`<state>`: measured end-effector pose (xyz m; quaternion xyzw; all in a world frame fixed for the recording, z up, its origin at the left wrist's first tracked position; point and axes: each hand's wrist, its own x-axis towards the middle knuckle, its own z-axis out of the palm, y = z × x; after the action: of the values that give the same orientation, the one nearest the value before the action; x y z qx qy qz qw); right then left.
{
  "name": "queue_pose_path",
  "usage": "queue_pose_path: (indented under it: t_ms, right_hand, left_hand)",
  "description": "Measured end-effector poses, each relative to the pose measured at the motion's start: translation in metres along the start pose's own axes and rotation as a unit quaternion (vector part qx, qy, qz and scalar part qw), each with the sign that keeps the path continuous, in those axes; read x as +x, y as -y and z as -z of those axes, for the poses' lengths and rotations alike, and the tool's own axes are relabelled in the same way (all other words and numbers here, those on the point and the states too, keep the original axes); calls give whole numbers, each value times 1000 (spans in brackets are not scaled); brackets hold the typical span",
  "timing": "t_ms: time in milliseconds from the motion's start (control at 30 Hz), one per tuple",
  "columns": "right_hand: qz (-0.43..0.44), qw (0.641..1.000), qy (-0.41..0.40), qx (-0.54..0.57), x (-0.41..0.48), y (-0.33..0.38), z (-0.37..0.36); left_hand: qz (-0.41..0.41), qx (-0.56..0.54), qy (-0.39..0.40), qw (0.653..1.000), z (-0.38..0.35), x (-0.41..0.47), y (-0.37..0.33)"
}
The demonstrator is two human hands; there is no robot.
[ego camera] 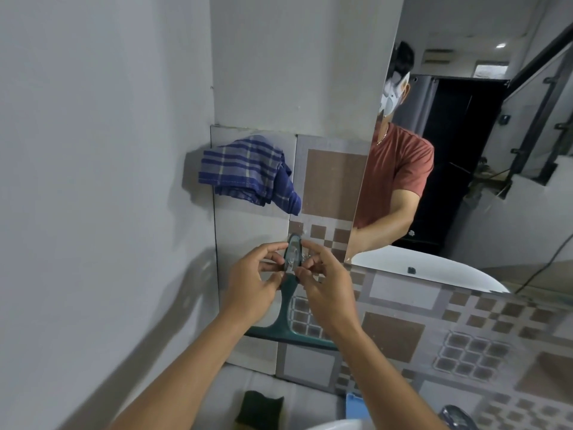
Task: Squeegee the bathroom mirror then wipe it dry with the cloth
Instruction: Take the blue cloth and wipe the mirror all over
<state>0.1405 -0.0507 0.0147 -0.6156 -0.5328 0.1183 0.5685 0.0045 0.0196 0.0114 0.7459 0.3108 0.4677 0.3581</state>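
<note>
A teal squeegee [286, 315] hangs blade-down against the tiled wall, its looped handle top at a small wall hook. My left hand [252, 282] pinches the handle from the left and my right hand [325, 288] pinches it from the right, fingers meeting around the loop. A blue checked cloth [248, 169] is draped on a holder up and to the left of the hands. The mirror [465, 150] fills the upper right, with a person in a red shirt reflected in it.
A plain grey wall [93, 181] stands close on the left. Patterned brown and grey tiles [434, 336] run below the mirror. A dark green sponge [259, 411] and a blue object [355, 405] lie by the white basin rim [338, 425] at the bottom.
</note>
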Motion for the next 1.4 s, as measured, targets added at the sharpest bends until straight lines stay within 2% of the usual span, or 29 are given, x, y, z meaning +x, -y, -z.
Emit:
queue_pose_path:
  t_ms: [467,667,800,900,1000,1100,1200,1300,1400]
  right_hand:
    - [-53,998,6,-32,-10,-34,-19]
    - [-62,996,37,-47,-14,-27,-10]
    - [-63,992,59,-88,-18,-9,-1]
    - [-33,993,45,-108,-17,18,10]
    - [37,991,7,-126,-11,52,20]
    - [107,985,-48,-123,2,88,25]
    - [166,973,-75,-140,21,123,28]
    - [184,965,-42,-183,45,151,30]
    - [184,951,17,-249,66,166,28]
  left_hand:
    - [-9,21,-30,999,-21,-11,38]
    - [-22,45,-18,999,-19,-11,37]
    - [-11,66,21,998,-12,-16,31]
    - [-28,104,-12,994,4,-19,14]
    - [-101,118,-93,984,26,-19,-25]
    - [-198,141,-170,955,50,-12,-70]
    - [-261,189,-219,921,73,10,-101]
    - [-251,256,-228,906,90,38,-122]
    - [-200,312,-178,912,101,62,-133]
